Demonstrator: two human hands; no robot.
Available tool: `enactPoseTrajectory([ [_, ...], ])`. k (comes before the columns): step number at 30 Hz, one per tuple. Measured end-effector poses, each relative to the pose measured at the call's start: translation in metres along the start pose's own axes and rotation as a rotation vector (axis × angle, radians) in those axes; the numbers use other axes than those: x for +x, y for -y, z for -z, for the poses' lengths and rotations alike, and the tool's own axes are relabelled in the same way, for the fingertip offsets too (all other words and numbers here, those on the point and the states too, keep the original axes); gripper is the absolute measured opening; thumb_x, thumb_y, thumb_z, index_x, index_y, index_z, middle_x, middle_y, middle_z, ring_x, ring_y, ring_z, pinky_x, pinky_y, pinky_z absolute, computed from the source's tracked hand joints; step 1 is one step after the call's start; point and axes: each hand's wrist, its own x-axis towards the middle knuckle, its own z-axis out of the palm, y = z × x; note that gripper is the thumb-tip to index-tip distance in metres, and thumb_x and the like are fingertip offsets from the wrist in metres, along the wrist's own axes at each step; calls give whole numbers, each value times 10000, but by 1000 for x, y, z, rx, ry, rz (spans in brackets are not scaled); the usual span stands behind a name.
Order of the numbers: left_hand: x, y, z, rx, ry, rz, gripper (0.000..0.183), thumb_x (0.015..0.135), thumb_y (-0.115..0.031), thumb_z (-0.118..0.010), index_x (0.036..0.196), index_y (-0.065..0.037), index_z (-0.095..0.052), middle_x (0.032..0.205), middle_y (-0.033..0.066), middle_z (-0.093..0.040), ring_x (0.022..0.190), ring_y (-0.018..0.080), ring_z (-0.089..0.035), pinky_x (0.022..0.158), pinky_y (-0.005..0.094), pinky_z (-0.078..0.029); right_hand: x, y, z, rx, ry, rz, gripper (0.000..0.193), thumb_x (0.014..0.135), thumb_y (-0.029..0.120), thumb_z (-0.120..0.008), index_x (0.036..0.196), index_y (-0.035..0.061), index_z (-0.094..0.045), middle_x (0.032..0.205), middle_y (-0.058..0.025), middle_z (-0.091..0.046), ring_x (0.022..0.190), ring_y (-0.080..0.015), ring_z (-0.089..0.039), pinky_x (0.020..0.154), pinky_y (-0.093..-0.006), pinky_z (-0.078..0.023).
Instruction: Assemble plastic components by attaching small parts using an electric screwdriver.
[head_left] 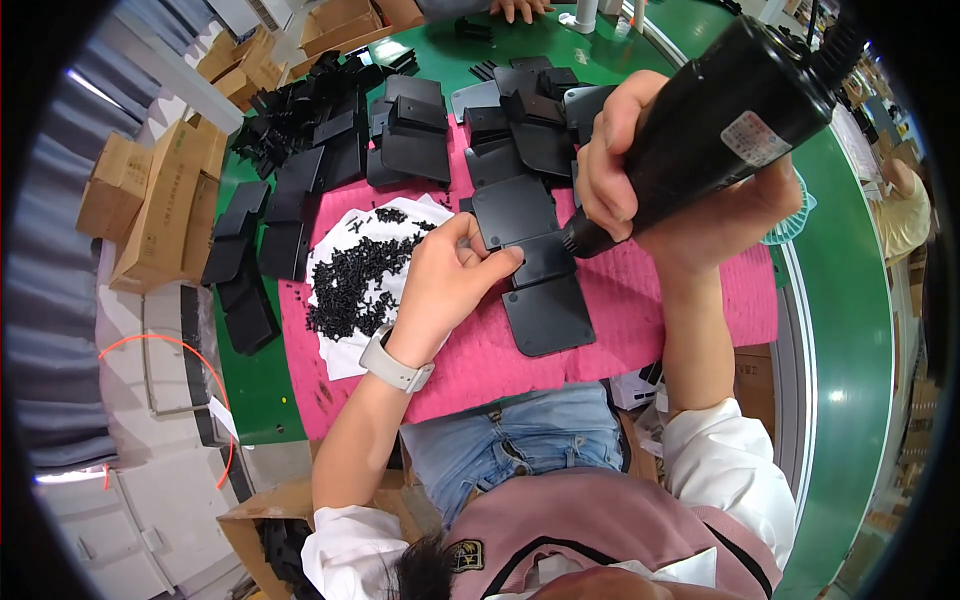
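Observation:
My right hand (690,205) is wrapped round a black electric screwdriver (720,130), its tip pointing down and left. That tip meets the right edge of a stepped black plastic bracket (548,315) lying in front of me. From the left, my left hand (445,285) grips the bracket's edge, thumb on its middle section and fingers curled. Whether a screw sits under the tip cannot be made out. Close by my left wrist, a heap of small black screws (350,285) lies on a white cloth (335,345).
Under the work is a pink foam mat (640,345) on a green table (845,440). More black brackets (412,130) stand along its far side, beside a pile of black plastic parts (300,110). Cardboard boxes (165,215) stand left. Another person's hand (522,8) rests at the far edge.

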Motion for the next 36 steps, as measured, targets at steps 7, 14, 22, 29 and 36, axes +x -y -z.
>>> enactPoseTrajectory([
  [7, 1, 4, 0, 2, -5, -12, 267, 802, -53, -669, 697, -87, -426, 563, -75, -450, 495, -15, -345, 467, 189, -248, 0, -4, -2, 93, -13, -26, 818, 624, 763, -474, 834, -28, -464, 558, -80, -476, 401, -155, -428, 362, -250, -329],
  [14, 1, 3, 1, 14, -4, -5, 267, 802, -53, -668, 697, -86, -425, 555, -71, -450, 486, -16, -338, 464, 190, -245, 2, -1, 2, -67, 74, -63, 831, 618, 772, -468, 842, -28, -464, 549, -77, -477, 394, -150, -417, 356, -253, -319],
  [22, 0, 3, 0, 6, -2, -4, 266, 804, -51, -664, 698, -89, -423, 551, -83, -430, 481, -17, -313, 458, 200, -222, 3, -3, -3, 64, -21, -54, 843, 611, 793, -449, 826, -22, -458, 538, -77, -478, 397, -145, -403, 365, -253, -311],
  [29, 1, 3, -1, -1, -4, 3, 268, 803, -52, -665, 697, -90, -421, 537, -87, -416, 474, -14, -299, 460, 200, -216, 3, -2, -3, 1, 12, -128, 841, 597, 787, -456, 817, -24, -457, 521, -77, -462, 395, -145, -400, 364, -255, -313],
  [36, 1, 1, 0, 2, -7, -11, 282, 804, -64, -669, 684, -95, -415, 525, -86, -413, 476, -12, -304, 464, 201, -219, -1, -4, -4, -107, -6, -124, 826, 606, 763, -463, 823, -34, -463, 530, -86, -462, 408, -159, -412, 381, -267, -320],
])
